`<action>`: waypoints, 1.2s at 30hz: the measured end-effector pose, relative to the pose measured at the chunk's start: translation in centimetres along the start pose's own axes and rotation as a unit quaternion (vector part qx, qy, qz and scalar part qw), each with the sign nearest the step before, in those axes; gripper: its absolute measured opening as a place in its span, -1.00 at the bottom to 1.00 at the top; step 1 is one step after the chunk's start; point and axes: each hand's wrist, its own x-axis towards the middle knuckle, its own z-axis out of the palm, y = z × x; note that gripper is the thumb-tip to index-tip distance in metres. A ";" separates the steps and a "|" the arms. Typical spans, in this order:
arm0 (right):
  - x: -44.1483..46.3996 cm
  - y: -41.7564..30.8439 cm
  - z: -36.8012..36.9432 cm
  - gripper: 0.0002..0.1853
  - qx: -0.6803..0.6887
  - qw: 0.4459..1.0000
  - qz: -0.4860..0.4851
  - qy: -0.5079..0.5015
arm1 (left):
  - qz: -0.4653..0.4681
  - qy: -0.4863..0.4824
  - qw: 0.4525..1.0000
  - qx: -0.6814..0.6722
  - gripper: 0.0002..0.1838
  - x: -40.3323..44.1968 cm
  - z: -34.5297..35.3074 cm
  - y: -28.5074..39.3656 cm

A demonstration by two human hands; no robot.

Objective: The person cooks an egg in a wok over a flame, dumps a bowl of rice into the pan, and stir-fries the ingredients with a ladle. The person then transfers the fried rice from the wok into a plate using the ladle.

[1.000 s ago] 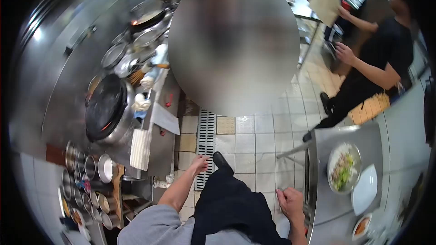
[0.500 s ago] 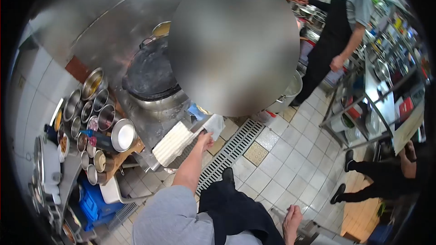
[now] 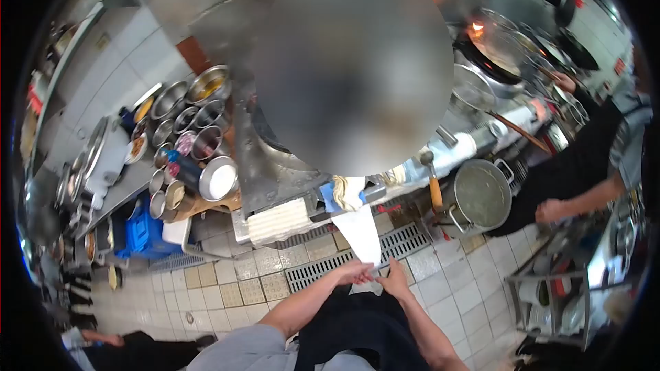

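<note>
My left hand (image 3: pixel 355 273) is at the lower end of a white cloth (image 3: pixel 357 233) that hangs from the counter edge; its fingers look loosely spread, and whether they touch the cloth is unclear. Just to the right, my right hand (image 3: pixel 395 279) has thumb and fingers apart, with nothing visible in it. Both hands are over the dark apron (image 3: pixel 350 323), close together. Above the white cloth lie a bunched cream cloth (image 3: pixel 348 194) and a blue cloth (image 3: pixel 328 196). A folded ribbed towel (image 3: pixel 278 221) rests on the counter edge to the left.
Metal bowls (image 3: pixel 168 101) and a bowl of white contents (image 3: pixel 219 178) stand left. A large pot (image 3: pixel 482 196) and a wooden-handled ladle (image 3: pixel 435 189) are right. Flames (image 3: pixel 476 29) show at a wok near a co-worker (image 3: pixel 557 185). Another person (image 3: pixel 141 352) is lower left. A round blur hides the upper centre.
The view has swung left towards the counter and stove. My left hand has left the counter edge by the towel; my right hand has come in beside it.
</note>
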 end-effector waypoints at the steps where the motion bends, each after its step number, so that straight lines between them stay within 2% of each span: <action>1: 1.6 0.3 -0.2 -0.37 0.005 1.000 -0.017 -0.010 | 0.026 -0.028 0.999 -0.026 -0.63 -1.1 1.0 0.0; 3: 4.0 1.5 0.0 -0.35 0.128 0.955 0.052 -0.264 | 0.050 0.002 0.998 -0.049 -0.67 -2.7 2.6 0.3; 4: 4.4 1.7 0.5 -0.47 0.141 0.947 0.017 -0.288 | 0.053 0.015 0.997 -0.053 -0.67 -3.1 2.6 0.4; 5: 4.9 2.0 1.0 -0.47 0.146 0.944 0.010 -0.297 | 0.066 0.059 0.996 -0.026 -0.66 -3.5 2.6 0.2; 7: 5.0 0.8 -0.4 -0.62 0.164 0.919 0.050 -0.354 | 0.074 0.105 0.992 -0.007 -0.65 -5.4 3.6 0.8; 8: 5.0 2.2 0.8 -0.74 0.188 0.929 -0.001 -0.319 | 0.102 0.212 0.947 0.219 -0.66 -6.8 4.1 2.1; 9: 5.5 2.4 0.0 -0.74 0.186 0.928 -0.002 -0.324 | 0.124 0.303 0.840 0.433 -0.65 -8.3 4.5 4.3; 10: 5.9 2.4 -1.1 -0.69 0.135 0.938 -0.011 -0.318 | 0.207 0.394 0.800 0.403 -0.61 -9.4 4.5 6.6; 11: 6.3 2.2 -2.2 -0.63 0.084 0.946 -0.021 -0.313 | 0.218 0.451 0.777 0.382 -0.60 -10.9 4.0 10.4; 12: 6.5 2.6 -3.0 -0.58 0.056 0.952 -0.012 -0.300 | 0.278 0.500 0.734 0.367 -0.64 -11.2 2.9 13.3; 13: 7.0 3.9 -3.2 -0.58 0.045 0.951 -0.036 -0.302 | 0.333 0.535 0.670 0.393 -0.71 -11.6 1.4 16.4; 14: 7.2 4.5 -4.1 -0.57 0.022 0.952 -0.038 -0.303 | 0.457 0.585 0.538 0.399 -0.75 -11.5 0.6 19.5; 16: 7.7 6.1 -5.5 -0.56 -0.006 0.953 -0.046 -0.300 | 0.513 0.623 0.397 0.437 -0.74 -9.9 -2.3 24.2; 17: 7.4 7.9 -5.9 -0.54 0.004 0.964 -0.082 -0.255 | 0.514 0.627 0.395 0.432 -0.74 -9.7 -3.3 25.4; 18: 7.2 9.9 -6.3 -0.52 0.016 0.971 -0.117 -0.208 | 0.470 0.602 0.454 0.459 -0.73 -9.7 -4.3 26.4; 19: 6.9 12.1 -6.7 -0.54 0.022 0.975 -0.087 -0.204 | 0.423 0.570 0.510 0.485 -0.72 -9.8 -5.0 27.3; 20: 6.4 14.6 -7.2 -0.56 0.029 0.978 -0.056 -0.200 | 0.362 0.559 0.532 0.523 -0.68 -10.2 -5.2 28.1; 21: 5.5 17.8 -7.3 -0.56 0.037 0.980 0.009 -0.193 | 0.364 0.557 0.531 0.525 -0.68 -10.1 -5.4 28.4; 22: 4.6 20.3 -7.7 -0.56 0.044 0.978 0.077 -0.187 | 0.332 0.549 0.554 0.530 -0.66 -9.7 -5.5 28.5; 23: 3.3 20.6 -9.6 -0.56 0.046 0.977 0.105 -0.179 | 0.300 0.540 0.575 0.537 -0.63 -9.4 -5.5 28.6; 24: 2.0 21.9 -10.9 -0.57 0.042 0.966 0.164 -0.193 | 0.302 0.535 0.576 0.539 -0.63 -9.1 -5.3 28.7; 28: -4.9 23.8 -13.5 -0.60 0.088 0.908 0.390 -0.127 | 0.284 0.552 0.568 0.541 -0.61 -6.8 -4.3 29.6; 29: -6.4 24.6 -13.4 -0.62 0.101 0.898 0.410 -0.124 | 0.269 0.560 0.569 0.539 -0.61 -5.7 -4.5 29.7; 30: -7.9 25.0 -13.4 -0.64 0.113 0.887 0.431 -0.122 | 0.285 0.571 0.537 0.552 -0.63 -4.4 -5.2 29.7; 31: -9.1 24.0 -13.6 -0.68 0.149 0.877 0.443 -0.111 | 0.288 0.571 0.535 0.552 -0.63 -3.4 -5.8 29.9; 33: -10.3 21.7 -13.8 -0.69 0.127 0.879 0.448 -0.105 | 0.194 0.588 0.507 0.600 -0.70 -2.3 -6.5 31.0; 34: -10.6 22.2 -13.2 -0.69 0.129 0.879 0.448 -0.103 | 0.195 0.587 0.505 0.601 -0.70 -2.2 -6.4 31.5; 36: -11.9 23.5 -11.2 -0.74 0.141 0.904 0.398 -0.065 | 0.076 0.563 0.538 0.623 -0.75 -2.1 -6.0 32.7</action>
